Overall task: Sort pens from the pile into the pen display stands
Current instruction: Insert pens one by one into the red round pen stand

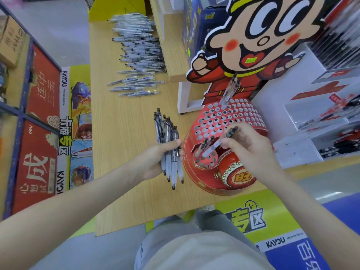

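Pens lay piled at the bench's far edge; the left hand gripped a bundle while the right hand pinched a single pen at the stand, best aligned tip-first with a free hole.

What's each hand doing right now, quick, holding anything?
Left hand: grips a bundle of pens.
Right hand: pinches one pen, its tip down at the red display stand.
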